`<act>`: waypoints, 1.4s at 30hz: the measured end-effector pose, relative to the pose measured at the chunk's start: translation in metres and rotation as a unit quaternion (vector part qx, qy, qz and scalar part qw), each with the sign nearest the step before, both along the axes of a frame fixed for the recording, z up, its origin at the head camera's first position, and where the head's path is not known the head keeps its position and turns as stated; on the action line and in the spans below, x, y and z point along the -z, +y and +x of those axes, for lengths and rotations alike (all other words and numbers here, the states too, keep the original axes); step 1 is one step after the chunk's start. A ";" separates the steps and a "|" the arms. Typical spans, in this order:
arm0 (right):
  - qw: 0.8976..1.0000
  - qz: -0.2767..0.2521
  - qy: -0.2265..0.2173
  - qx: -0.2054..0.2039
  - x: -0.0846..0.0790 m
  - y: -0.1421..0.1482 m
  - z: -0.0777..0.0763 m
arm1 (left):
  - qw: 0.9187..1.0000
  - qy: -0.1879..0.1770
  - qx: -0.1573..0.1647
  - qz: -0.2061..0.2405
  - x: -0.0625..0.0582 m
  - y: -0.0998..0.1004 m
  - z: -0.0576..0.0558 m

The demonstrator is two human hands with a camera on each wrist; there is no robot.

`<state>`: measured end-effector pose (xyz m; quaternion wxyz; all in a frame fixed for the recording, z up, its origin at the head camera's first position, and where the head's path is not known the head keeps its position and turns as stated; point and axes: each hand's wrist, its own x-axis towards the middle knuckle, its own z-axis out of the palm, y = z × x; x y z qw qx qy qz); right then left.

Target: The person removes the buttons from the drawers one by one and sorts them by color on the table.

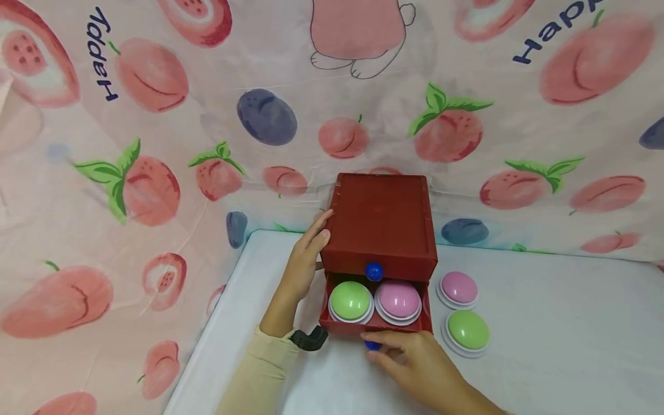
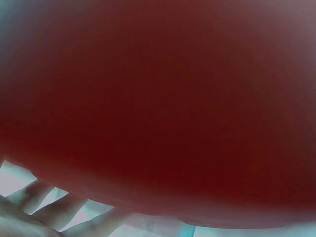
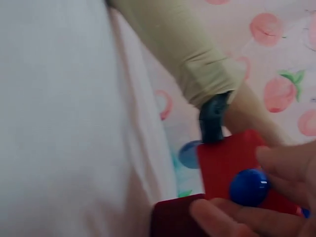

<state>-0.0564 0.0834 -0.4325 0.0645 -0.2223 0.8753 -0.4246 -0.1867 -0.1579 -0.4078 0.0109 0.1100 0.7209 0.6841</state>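
Note:
A dark red two-drawer box (image 1: 381, 216) stands against the patterned backdrop. Its lower drawer (image 1: 347, 328) is pulled partway out and holds a green push button (image 1: 350, 301) and a pink push button (image 1: 398, 299), both on white bases. The upper drawer is closed, with a blue knob (image 1: 374, 271) on its front. My left hand (image 1: 302, 268) rests against the box's left side, fingers extended along it. At the lower drawer's front, thumb and fingers of my right hand (image 1: 415, 363) lie on either side of its round blue knob (image 3: 249, 187) and pinch it.
Right of the box, a second pink button (image 1: 459, 288) and a second green button (image 1: 468, 330) sit on the white tabletop (image 1: 560, 334). A fruit-print cloth (image 1: 290, 69) hangs behind and at the left. A black strap (image 1: 309, 339) is around the left wrist.

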 end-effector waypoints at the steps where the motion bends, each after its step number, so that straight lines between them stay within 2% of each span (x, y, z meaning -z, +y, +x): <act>1: 1.000 0.005 -0.011 -0.012 -0.003 0.002 -0.001 | 1.000 0.001 0.000 -0.001 0.000 0.000 0.000; 4: 0.999 0.018 -0.031 -0.037 -0.012 0.008 -0.003 | 1.000 0.001 -0.003 0.000 -0.001 0.001 -0.001; 6: 0.999 0.022 -0.027 -0.028 -0.020 0.012 -0.003 | 1.000 -0.001 -0.004 0.002 -0.001 0.001 -0.001; 9: 0.999 0.005 0.032 0.020 -0.032 0.018 -0.004 | 1.000 -0.004 -0.004 0.002 0.000 0.001 -0.001; 13: 0.985 0.004 0.150 0.089 -0.040 0.026 -0.014 | 1.000 -0.006 -0.002 0.002 0.002 0.002 -0.001; 16: 0.980 0.028 0.172 0.099 -0.039 0.032 -0.027 | 1.000 -0.004 -0.001 0.002 0.001 0.002 -0.001; 24: 0.987 0.103 0.097 0.079 -0.031 0.039 -0.049 | 1.000 -0.009 0.015 -0.010 -0.002 -0.003 0.000; 32: 0.984 0.158 0.047 0.066 -0.029 0.040 -0.058 | 0.999 -0.013 0.036 -0.006 -0.002 -0.009 -0.002; 36: 0.984 0.169 0.025 0.057 -0.031 0.038 -0.061 | 0.999 -0.013 0.032 -0.004 -0.004 -0.008 -0.002; 42: 0.985 0.165 0.015 0.053 -0.029 0.037 -0.064 | 1.000 -0.024 0.017 -0.005 -0.003 -0.005 -0.001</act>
